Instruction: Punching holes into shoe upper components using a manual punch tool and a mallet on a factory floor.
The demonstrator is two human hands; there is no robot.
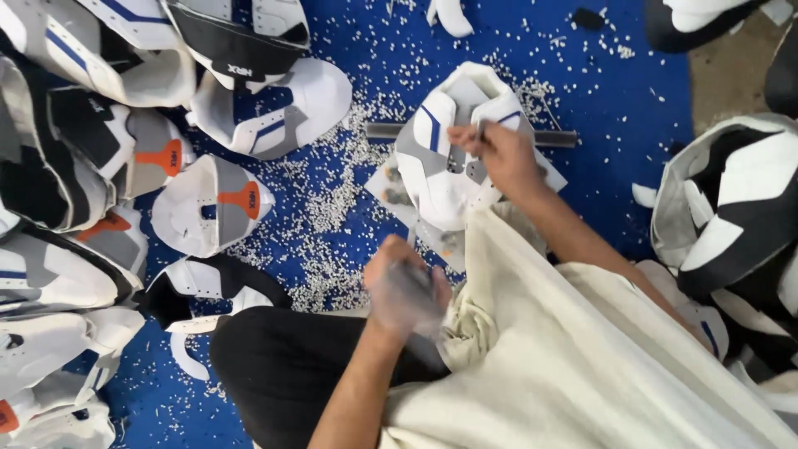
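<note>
Dozens of unfinished shoe tops, white with grey, black and orange panels, ring a person sitting on a blue floor (632,100) strewn with small white punched bits (332,208). One white and grey shoe top with a blue stripe (445,158) lies over a flat metal bar (555,138) in the middle, just beyond the person's knees. Their right hand (499,154) rests on it, fingers pinched narrow around a thin dark tool (475,133) stood on the material. Their left hand (403,287), nearer and blurred, is fisted around something grey; what it is cannot be told from where I stand.

Judging by the pose, a strike that lands off the tool would catch the right fingers, and a tool that slips would mark the panel in the wrong spot.

A pile of shoe tops (75,208) fills the left side, two of them with orange tabs. A small black label with white lettering sits on a tongue (241,71) at far left. More black and white pieces (731,208) lie to the right.
</note>
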